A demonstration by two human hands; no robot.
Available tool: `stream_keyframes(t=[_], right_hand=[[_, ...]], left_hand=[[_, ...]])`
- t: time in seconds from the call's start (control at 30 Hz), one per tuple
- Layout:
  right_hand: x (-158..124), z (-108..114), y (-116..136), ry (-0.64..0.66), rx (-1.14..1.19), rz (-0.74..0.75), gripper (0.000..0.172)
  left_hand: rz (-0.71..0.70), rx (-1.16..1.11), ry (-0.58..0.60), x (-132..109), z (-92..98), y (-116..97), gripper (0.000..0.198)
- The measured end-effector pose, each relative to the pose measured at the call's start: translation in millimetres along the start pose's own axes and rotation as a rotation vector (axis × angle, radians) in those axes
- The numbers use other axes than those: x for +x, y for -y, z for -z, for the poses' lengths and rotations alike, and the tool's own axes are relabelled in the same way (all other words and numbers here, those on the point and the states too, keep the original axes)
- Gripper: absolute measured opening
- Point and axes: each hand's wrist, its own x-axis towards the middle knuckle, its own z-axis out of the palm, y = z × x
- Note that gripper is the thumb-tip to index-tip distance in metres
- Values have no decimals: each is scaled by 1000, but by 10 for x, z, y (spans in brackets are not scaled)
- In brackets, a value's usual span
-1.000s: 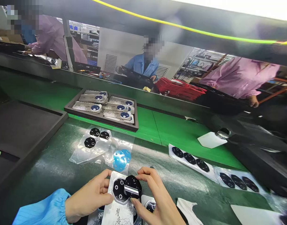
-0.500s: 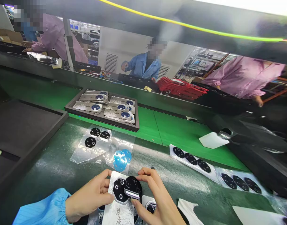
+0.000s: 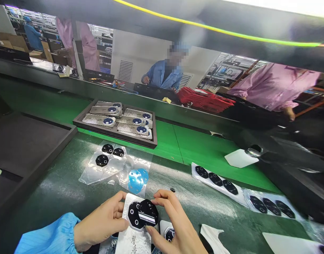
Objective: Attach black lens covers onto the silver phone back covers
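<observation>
The left hand (image 3: 101,224) was curled, thumb and fingers clamped on the left edge of a silver cover (image 3: 131,240) that sat between both hands. The right hand (image 3: 175,225) was half closed, thumb and forefinger pinching a black disc (image 3: 148,213), held tilted over the right side of the cover's black camera ring (image 3: 133,214). Just beyond the hands a clear sheet (image 3: 98,173) lay on the desk (image 3: 58,190), carrying three black pieces and a blue film (image 3: 136,180). Farther beyond stood a dark tray (image 3: 114,133) of covers. Well to the right of the right hand ran a white strip (image 3: 208,183) of black discs, and a white scrap (image 3: 213,238) lay near its wrist
</observation>
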Motion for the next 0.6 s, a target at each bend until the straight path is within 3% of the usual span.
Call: stream_keyframes(t=[0.6], right_hand=[[28,-92,136,103,67,15,44]], left_hand=[[-48,31,27,12,-22,69,42]])
